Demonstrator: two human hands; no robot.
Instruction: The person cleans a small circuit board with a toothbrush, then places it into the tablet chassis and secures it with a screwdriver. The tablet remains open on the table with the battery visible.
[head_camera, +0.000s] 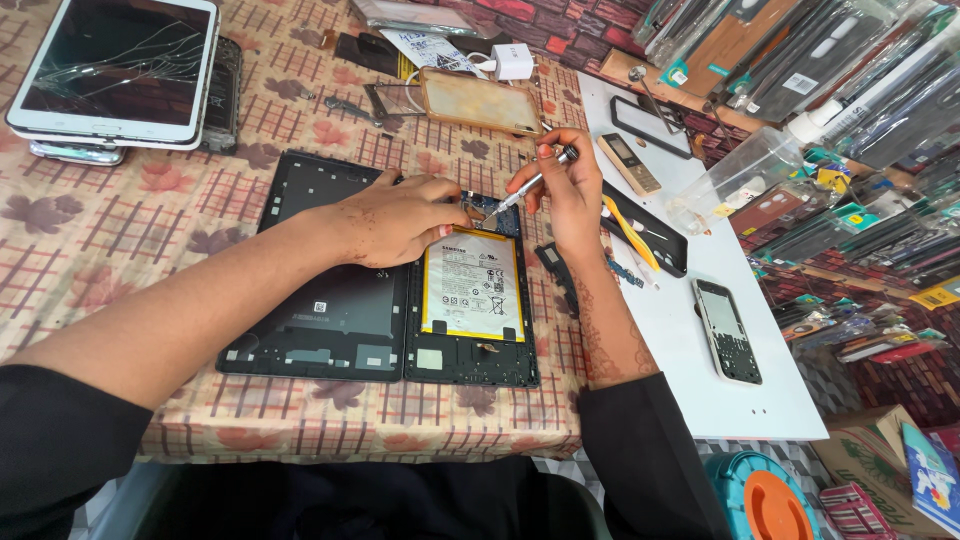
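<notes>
At the centre of the frame your opened tablet (470, 300) lies flat on the cloth-covered surface (150, 230), its yellow-edged battery (472, 285) facing up, likely so the inner parts stay within reach. The detached dark back panel (320, 300) lies just left of it, touching its edge. Your left hand (395, 220) rests on top of both, fingers loosely curled and pressing down, gripping nothing, probably to keep the tablet from shifting. Your right hand (570, 185) is closed around a slim screwdriver (530, 183), its tip angled down at the tablet's upper edge.
</notes>
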